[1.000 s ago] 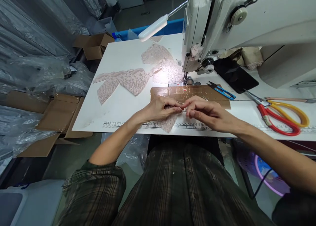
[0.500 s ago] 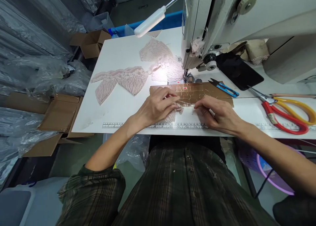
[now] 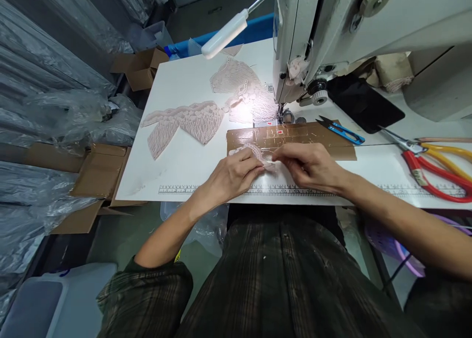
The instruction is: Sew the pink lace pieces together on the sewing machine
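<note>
My left hand is closed on a small pale pink lace piece, which shows above its fingers and at the fingertips. Close by on the right, my right hand is pinched at the lace's edge, thumb against forefinger; what lies in the pinch is too small to make out. Both hands are over the front edge of a brown taped strip in front of the sewing machine. More pale pink lace pieces lie to the left and under the lit needle area.
Blue thread snips rest on the brown strip. Red and yellow handled scissors and a black phone-like slab lie to the right. A white lamp hangs over the table. A printed ruler runs along the front edge.
The lace in my left hand has turned so that a scalloped band shows above the fingers. My right hand has moved left, closer to my left hand.
</note>
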`<state>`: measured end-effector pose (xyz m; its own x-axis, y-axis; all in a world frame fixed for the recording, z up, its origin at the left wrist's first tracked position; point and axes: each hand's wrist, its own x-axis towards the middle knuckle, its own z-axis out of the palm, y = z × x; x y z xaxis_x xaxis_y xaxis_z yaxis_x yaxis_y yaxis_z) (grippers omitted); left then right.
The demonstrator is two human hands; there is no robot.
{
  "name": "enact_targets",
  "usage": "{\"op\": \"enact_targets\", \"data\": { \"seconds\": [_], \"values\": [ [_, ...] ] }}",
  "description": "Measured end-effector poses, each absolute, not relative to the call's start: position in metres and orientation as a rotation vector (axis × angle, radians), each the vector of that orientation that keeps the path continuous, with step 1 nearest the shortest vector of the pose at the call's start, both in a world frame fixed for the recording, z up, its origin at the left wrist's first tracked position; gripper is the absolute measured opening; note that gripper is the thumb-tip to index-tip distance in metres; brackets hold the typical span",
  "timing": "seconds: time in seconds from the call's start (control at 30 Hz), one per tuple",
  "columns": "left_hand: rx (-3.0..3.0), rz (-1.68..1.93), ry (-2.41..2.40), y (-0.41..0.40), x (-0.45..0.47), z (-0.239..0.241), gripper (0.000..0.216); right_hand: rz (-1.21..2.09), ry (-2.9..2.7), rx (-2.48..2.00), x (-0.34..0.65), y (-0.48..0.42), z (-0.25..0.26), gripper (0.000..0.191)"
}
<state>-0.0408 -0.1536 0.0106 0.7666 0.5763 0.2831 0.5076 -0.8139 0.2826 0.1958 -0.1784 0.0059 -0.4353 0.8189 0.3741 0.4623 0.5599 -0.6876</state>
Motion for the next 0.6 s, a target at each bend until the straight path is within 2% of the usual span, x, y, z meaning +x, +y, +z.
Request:
{"op": "enact_targets", "data": {
  "seconds": [0.17,0.3,0.43,0.5,0.6],
  "values": [
    [2.727,0.522,0.958,-0.152,-0.063,0.017,0.021,0.318,-1.979,-1.301,0.237,-0.185,0.001,0.017],
    [2.746,0.657,0.843,-0.149,-0.074,0.019,0.054,0.402,-2.027,-1.286,0.235,-0.189,-0.004,0.015],
    [2.758,0.925,0.839,-0.15,-0.085,0.026,0.035,0.512,-2.071,-1.301,0.221,-0.184,-0.007,0.018],
    [2.786,0.899,0.783,-0.15,-0.09,0.027,0.027,0.606,-2.045,-1.305,0.213,-0.18,-0.005,0.019],
    [2.864,0.727,0.733,-0.143,-0.09,0.021,0.028,0.742,-2.06,-1.356,0.192,-0.173,0.004,0.029]
  ]
}}
